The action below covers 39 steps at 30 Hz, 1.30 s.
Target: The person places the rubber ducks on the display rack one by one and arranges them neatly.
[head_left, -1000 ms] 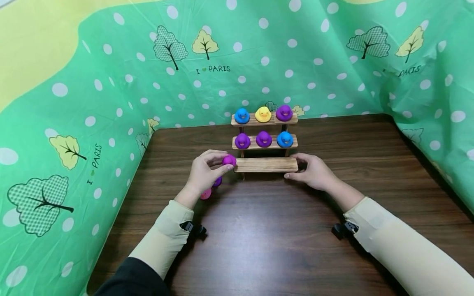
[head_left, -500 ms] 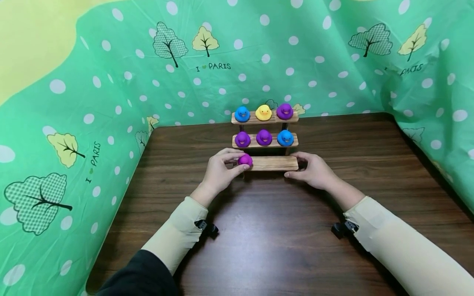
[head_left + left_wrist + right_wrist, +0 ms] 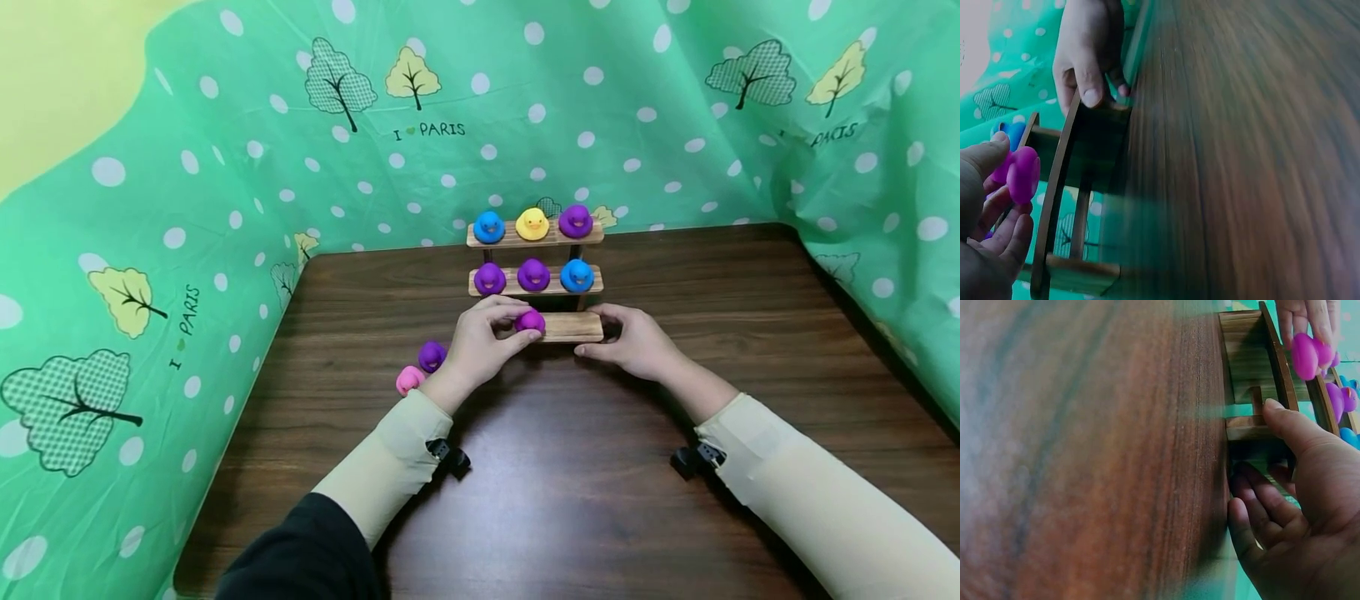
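My left hand (image 3: 482, 343) pinches a magenta-purple rubber duck (image 3: 531, 322) between thumb and fingers, over the lowest step of a three-tier wooden stand (image 3: 573, 327). In the left wrist view the held duck (image 3: 1021, 175) appears beside the step's long edge; whether it touches the board I cannot tell. My right hand (image 3: 637, 343) grips the right end of that lowest step, with its thumb (image 3: 1282, 419) on the front edge and its fingers curled underneath. The step's left part is hidden behind my left hand.
The top step bears a blue, a yellow (image 3: 532, 224) and a purple duck; the middle one bears two purple ducks and a blue duck (image 3: 577, 275). A dark purple duck (image 3: 432, 357) and a pink duck (image 3: 410, 380) stand on the table left of my left hand. Green printed cloth (image 3: 480, 108) hangs behind.
My left hand has carried the magenta-purple duck rightwards, from the lowest step's left end to near its middle. The purple and pink ducks on the table are uncovered again. My right hand stays put.
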Tool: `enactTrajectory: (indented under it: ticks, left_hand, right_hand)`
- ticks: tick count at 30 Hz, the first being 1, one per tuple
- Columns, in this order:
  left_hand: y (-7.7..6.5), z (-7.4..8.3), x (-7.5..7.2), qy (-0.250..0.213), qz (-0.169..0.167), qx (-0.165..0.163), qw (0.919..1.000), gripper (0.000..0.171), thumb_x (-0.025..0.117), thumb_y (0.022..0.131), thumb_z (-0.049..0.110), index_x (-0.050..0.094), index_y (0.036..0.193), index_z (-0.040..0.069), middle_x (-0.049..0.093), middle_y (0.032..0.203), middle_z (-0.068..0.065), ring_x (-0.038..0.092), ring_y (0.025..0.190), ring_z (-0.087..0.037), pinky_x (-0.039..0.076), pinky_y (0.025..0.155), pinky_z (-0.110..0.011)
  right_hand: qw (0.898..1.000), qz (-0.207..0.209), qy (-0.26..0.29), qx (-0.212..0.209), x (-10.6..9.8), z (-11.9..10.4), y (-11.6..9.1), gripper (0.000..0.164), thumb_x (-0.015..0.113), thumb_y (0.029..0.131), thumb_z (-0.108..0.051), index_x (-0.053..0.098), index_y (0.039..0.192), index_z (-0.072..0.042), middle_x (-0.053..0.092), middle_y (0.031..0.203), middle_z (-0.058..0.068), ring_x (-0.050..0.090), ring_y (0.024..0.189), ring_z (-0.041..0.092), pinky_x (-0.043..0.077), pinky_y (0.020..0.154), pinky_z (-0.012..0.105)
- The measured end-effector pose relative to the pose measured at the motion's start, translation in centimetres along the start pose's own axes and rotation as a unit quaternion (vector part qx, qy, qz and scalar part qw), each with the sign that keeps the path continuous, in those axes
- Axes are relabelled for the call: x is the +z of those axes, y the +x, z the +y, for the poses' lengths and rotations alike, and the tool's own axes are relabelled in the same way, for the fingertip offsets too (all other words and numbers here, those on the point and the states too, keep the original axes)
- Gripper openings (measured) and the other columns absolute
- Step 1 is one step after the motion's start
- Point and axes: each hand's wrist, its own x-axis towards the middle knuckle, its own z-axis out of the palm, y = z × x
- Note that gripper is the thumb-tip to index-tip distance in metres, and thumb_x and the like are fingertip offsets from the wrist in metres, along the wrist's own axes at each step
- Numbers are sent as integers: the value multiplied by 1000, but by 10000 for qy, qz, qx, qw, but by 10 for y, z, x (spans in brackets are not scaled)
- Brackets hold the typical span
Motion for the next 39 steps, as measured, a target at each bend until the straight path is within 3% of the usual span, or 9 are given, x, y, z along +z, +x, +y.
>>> enactTrajectory:
  ticks: [5, 12, 21, 32, 39]
  left_hand:
    - [5, 4, 13, 68, -72, 121, 9999, 32, 89, 87, 24, 81, 114, 10, 74, 115, 3, 65, 103, -7, 61, 86, -33]
    - [12, 13, 29, 1, -307, 36, 9995, 33, 88, 88, 22, 80, 116, 6, 72, 118, 0, 65, 106, -8, 60, 89, -31]
    - [18, 19, 49, 147, -220, -9, 9996, 33, 89, 87, 24, 81, 115, 9, 72, 114, 4, 64, 100, -4, 58, 87, -23]
    - [22, 25, 63, 314, -347, -165, 9988, 34, 89, 87, 26, 80, 117, 11, 70, 117, 3, 62, 109, -6, 58, 90, -22]
    - [24, 26, 66, 525, -297, -100, 9981, 35, 89, 87, 27, 80, 117, 11, 70, 119, 2, 63, 111, -8, 57, 91, -23]
  right_hand:
    - [10000, -24, -7, 9, 0, 0, 0, 68, 91, 82, -42, 66, 135, -7, 74, 111, 9, 66, 96, 22, 55, 79, 35]
    - [10000, -30, 61, 17, -2, 0, 0, 69, 91, 82, -42, 65, 135, -6, 74, 111, 10, 67, 95, 23, 56, 77, 32]
    - [9999, -33, 118, -81, -1, 1, 0, 61, 91, 84, -38, 68, 132, -8, 74, 113, 8, 67, 97, 22, 55, 78, 29]
    - [9999, -160, 20, -55, -3, 3, 1, 58, 88, 88, -26, 64, 138, -10, 72, 120, 9, 65, 104, 23, 54, 85, 37]
    - [9998, -179, 64, -16, -3, 3, 0, 58, 88, 88, -28, 64, 139, -11, 71, 123, 10, 65, 104, 24, 55, 85, 39]
